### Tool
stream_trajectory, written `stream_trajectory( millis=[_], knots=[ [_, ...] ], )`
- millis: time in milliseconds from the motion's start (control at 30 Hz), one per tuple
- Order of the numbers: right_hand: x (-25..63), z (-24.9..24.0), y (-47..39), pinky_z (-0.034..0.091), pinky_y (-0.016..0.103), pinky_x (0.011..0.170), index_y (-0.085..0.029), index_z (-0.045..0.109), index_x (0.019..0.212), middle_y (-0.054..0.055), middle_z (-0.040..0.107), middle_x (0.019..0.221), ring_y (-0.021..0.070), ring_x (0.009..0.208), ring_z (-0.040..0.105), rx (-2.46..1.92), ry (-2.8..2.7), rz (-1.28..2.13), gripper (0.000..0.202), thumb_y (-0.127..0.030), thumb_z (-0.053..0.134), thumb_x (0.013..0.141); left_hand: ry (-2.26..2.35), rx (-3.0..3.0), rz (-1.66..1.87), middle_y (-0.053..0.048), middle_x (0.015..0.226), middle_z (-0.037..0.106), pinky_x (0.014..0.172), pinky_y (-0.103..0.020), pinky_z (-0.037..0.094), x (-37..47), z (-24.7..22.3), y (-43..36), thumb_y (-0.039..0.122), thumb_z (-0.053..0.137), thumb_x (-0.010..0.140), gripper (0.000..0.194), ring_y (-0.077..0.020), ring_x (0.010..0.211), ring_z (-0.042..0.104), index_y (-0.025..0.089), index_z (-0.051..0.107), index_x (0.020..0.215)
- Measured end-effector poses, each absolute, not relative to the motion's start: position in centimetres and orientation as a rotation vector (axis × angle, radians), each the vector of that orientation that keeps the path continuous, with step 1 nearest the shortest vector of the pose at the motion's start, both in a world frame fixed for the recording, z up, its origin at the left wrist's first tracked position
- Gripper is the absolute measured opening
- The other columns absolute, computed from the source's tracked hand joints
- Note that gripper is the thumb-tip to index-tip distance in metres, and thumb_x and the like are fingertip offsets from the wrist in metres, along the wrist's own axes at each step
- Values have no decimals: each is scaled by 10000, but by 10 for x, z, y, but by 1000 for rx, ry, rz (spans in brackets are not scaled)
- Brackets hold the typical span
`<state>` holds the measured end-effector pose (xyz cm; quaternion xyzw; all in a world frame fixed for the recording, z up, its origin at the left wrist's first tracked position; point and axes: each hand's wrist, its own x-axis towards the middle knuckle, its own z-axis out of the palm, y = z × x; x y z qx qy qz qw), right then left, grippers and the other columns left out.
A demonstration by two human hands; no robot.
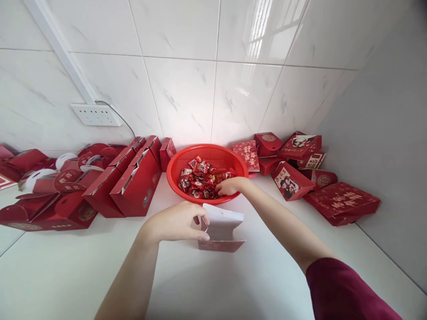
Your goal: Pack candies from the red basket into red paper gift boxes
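My left hand [182, 222] is closed on the left side of a small red gift box [223, 245], gripping its edge between thumb and fingers. The box's top is open toward me, showing its pale inside. Behind it stands a red plastic basket [173, 189] with wrapped candies [200, 180] lying in it. Over the basket's right rim reaches my right hand [230, 186], its fingers curled down among the candies. Whatever its fingertips hold is hidden.
Tall red gift boxes [135, 189] stand left of the basket, with handled red boxes [71, 206] farther left. More red boxes [343, 200] are piled at the right, by a grey side panel [383, 133]. A tiled wall [182, 98] with a socket strip [96, 115] rises behind.
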<state>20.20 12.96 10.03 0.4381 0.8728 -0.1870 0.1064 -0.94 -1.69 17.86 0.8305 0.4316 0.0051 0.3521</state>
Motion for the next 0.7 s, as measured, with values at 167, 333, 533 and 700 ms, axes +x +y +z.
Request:
stream_trajectory(
  millis=[167, 333, 533, 700],
  knots=[
    [194, 90, 160, 460, 311, 962, -195, 441, 1453, 124, 514, 1436, 280, 1228, 561, 1358, 2549, -557, 624, -206, 557, 839, 1185, 2141, -31, 25, 936, 686, 675, -248, 408, -22, 184, -19, 473, 696, 761, 238, -202, 887, 614, 301, 712, 925],
    [190, 70, 165, 466, 416, 995, -289, 504, 1395, 94, 288, 1575, 387, 1343, 415, 1349, 2474, -549, 847, -304, 813, 607, 1277, 2090, 83, 0, 954, 701, 678, -272, 420, -34, 179, -14, 443, 709, 740, 274, -253, 926, 630, 304, 719, 976],
    [191, 64, 161, 491, 379, 950, -233, 380, 1456, 160, 371, 1476, 349, 1287, 465, 1470, 2444, -429, 955, -212, 806, 601, 1232, 2009, 109, -8, 913, 701, 641, -269, 435, -32, 173, -3, 474, 727, 716, 292, -245, 875, 643, 280, 722, 934],
    [183, 67, 162, 515, 410, 887, -172, 417, 1416, 202, 469, 1379, 381, 1184, 550, 1532, 2367, -356, 957, -172, 825, 551, 1238, 1954, 73, -13, 968, 702, 650, -263, 455, -29, 170, -2, 501, 717, 730, 379, -234, 894, 648, 270, 667, 1026]
  ],
)
